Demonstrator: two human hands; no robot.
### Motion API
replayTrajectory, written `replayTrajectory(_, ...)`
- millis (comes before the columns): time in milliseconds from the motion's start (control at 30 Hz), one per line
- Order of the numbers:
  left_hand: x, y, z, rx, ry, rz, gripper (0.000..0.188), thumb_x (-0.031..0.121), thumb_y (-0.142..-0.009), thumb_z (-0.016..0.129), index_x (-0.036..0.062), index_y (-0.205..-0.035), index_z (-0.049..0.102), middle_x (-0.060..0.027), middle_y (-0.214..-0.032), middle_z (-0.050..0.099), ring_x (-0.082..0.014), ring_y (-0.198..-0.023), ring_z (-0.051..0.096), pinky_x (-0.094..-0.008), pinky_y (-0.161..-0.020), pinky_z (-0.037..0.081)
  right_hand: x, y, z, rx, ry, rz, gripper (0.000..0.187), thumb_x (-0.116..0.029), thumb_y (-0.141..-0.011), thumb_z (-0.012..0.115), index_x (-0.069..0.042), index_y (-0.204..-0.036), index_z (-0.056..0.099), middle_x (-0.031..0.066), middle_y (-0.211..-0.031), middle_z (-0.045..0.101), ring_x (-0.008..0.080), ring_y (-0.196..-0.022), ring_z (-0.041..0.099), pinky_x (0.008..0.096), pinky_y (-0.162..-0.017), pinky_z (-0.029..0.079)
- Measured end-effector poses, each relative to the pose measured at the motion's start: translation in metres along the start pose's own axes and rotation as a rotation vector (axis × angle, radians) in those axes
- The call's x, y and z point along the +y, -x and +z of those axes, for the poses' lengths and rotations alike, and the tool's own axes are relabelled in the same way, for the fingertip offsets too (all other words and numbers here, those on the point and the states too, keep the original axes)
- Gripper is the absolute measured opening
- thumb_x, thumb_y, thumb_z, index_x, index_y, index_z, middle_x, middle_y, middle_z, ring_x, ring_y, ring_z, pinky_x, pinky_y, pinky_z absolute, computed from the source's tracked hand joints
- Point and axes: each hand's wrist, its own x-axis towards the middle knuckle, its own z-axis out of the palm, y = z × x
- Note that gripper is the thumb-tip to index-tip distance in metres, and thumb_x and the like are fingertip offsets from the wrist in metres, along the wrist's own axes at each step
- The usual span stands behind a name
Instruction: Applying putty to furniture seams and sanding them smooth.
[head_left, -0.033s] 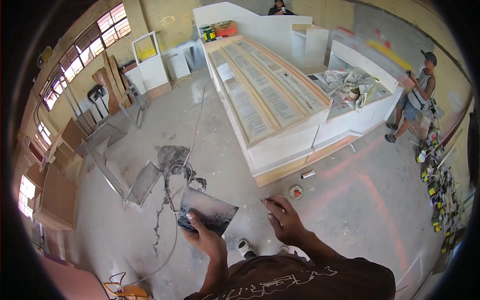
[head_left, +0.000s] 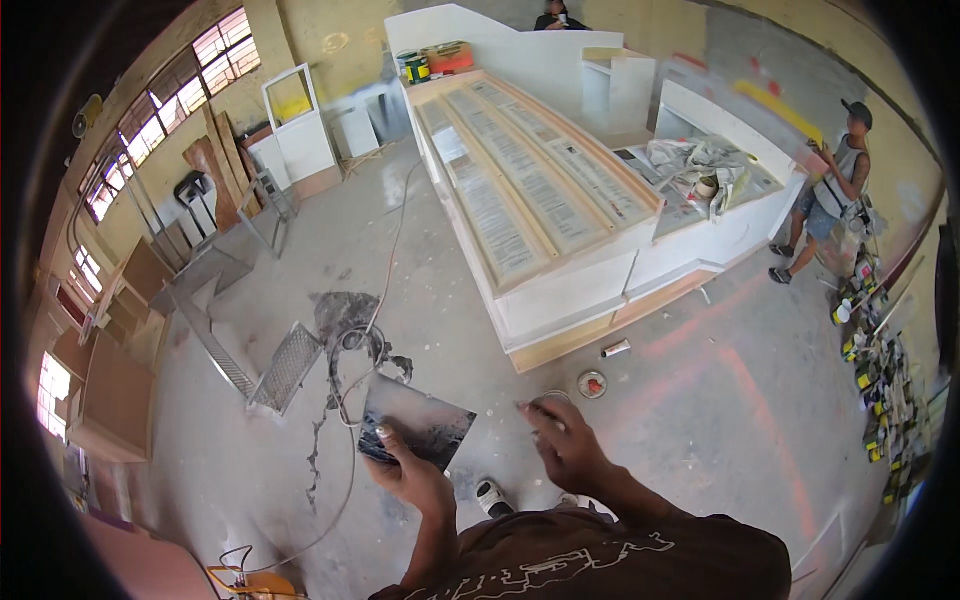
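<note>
My left hand (head_left: 410, 475) grips the lower left edge of a flat, dark rectangular plate (head_left: 415, 420), thumb on top. The plate has a greyish-pink smear and darker, rough patches along its lower side. To the right of it, apart from the plate, hovers my right hand (head_left: 575, 445). Its fingers are loosely bent, with a gap between forefinger and thumb and nothing visible between them. Just beyond the right hand, a round rim (head_left: 552, 396) shows partly on the floor. Beside that lie a round lid with reddish matter (head_left: 592, 385) and a small white tube (head_left: 616, 349).
A long white counter (head_left: 570, 310) with paper-covered panels stands ahead. A cable (head_left: 350, 480) crosses the floor by a dark broken patch (head_left: 345, 315) and a metal grating (head_left: 285, 368). At right, a person (head_left: 835, 185) stands near many paint cans (head_left: 870, 380). Another sits behind the counter.
My right hand has shifted very slightly to the left. The left hand and the plate look almost the same.
</note>
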Motion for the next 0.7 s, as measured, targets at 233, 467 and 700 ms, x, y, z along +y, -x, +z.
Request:
replayTrajectory(233,-0.006,0.03,0.009,-0.231,-0.036,0.043,0.025,0.018,-0.104,0.053,-0.005,-0.114,0.056,-0.0096,-0.103,0.064,-0.0148,-0.091,0.06,-0.0284,-0.082,0.049,-0.017,0.028,0.045,-0.183,0.228,-0.194,0.06,-0.007,-0.079,0.06,-0.003,-0.139,0.053,0.0141,-0.128,0.054,0.03,-0.116,0.052,0.0435,-0.098,0.043)
replayTrajectory(467,-0.002,0.027,0.001,-0.43,-0.299,0.055,0.022,0.011,-0.101,0.054,-0.0055,-0.115,0.059,-0.0133,-0.1,0.069,-0.0143,-0.09,0.062,-0.0302,-0.081,0.051,-0.014,0.025,0.06,-0.1,0.129,-0.096,0.055,-0.003,-0.081,0.061,-0.001,-0.136,0.055,0.0134,-0.128,0.054,0.03,-0.114,0.054,0.0423,-0.094,0.044)
replayTrajectory(700,0.004,0.027,-0.004,-0.534,-0.407,-0.04,0.022,0.009,-0.102,0.05,-0.0061,-0.115,0.06,-0.0127,-0.099,0.07,-0.0152,-0.089,0.063,-0.0322,-0.08,0.052,-0.012,0.021,0.061,-0.109,0.167,-0.101,0.055,-0.003,-0.081,0.062,0.0,-0.136,0.053,0.014,-0.128,0.054,0.0318,-0.111,0.055,0.0431,-0.093,0.044)
